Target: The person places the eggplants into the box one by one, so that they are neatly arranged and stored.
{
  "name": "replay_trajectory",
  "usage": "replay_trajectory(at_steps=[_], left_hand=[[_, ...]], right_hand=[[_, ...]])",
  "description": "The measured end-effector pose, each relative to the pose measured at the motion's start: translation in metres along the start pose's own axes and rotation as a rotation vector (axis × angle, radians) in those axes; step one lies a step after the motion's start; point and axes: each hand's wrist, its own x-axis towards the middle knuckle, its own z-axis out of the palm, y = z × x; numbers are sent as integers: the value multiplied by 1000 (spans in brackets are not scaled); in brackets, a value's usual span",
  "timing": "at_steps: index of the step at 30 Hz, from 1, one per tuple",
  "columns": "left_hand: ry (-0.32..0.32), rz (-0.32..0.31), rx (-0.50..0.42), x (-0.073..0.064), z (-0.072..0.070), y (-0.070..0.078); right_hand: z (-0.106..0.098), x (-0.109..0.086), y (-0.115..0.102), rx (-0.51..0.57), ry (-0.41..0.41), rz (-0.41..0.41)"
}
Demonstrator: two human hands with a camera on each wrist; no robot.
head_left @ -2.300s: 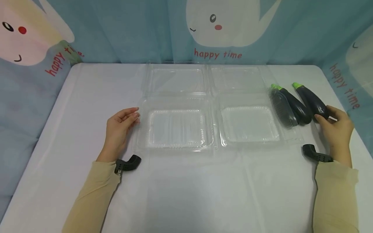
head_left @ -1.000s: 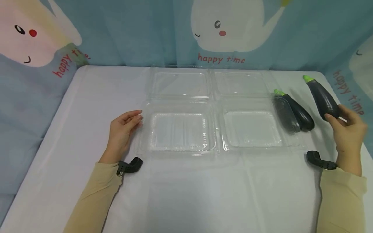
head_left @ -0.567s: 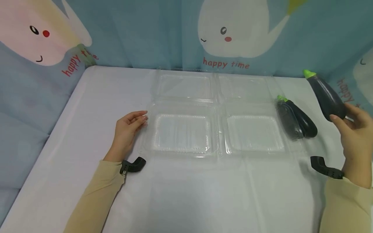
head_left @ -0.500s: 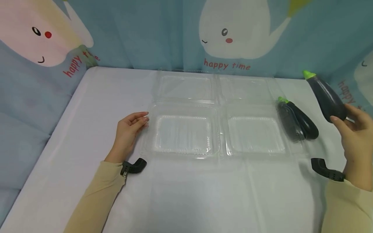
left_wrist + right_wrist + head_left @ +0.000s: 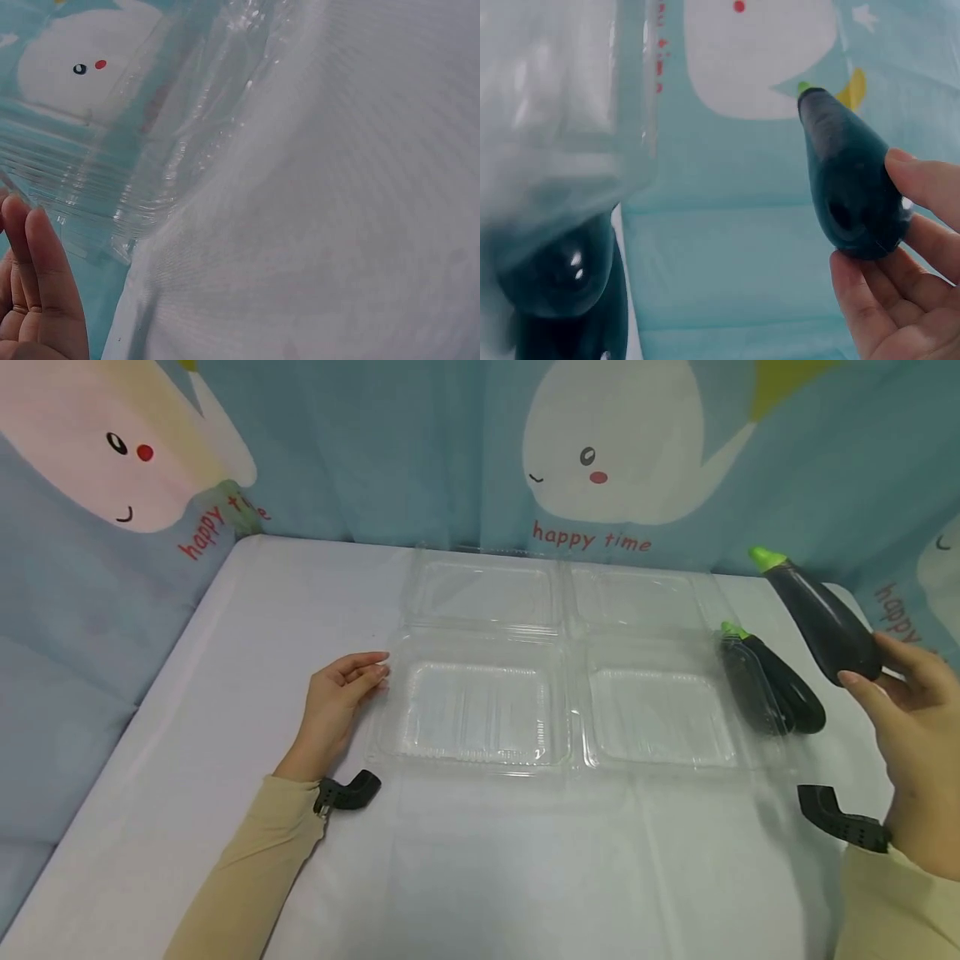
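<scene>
The right hand (image 5: 918, 739) grips 1 eggplant (image 5: 825, 622) by its fat end above the white table (image 5: 510, 877), long axis running away and leftward from the grip. Just left of it lie 2 other eggplants (image 5: 787, 689), 1 seen through plastic, beside 2 open clear boxes (image 5: 660, 767); farther left, the left hand's (image 5: 333, 710) fingertips meet a box edge, pinching or not I can't tell. Beyond the grip hangs a blue curtain (image 5: 390, 452).
</scene>
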Motion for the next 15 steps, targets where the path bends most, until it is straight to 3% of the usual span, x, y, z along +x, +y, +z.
replay_trajectory(at_steps=[6, 15], left_hand=[[-4, 5, 11, 1, 0, 1], [12, -13, 27, -1, -1, 1]], right_hand=[[0, -4, -13, 32, -19, -77], [7, -11, -28, 233, -115, -234]])
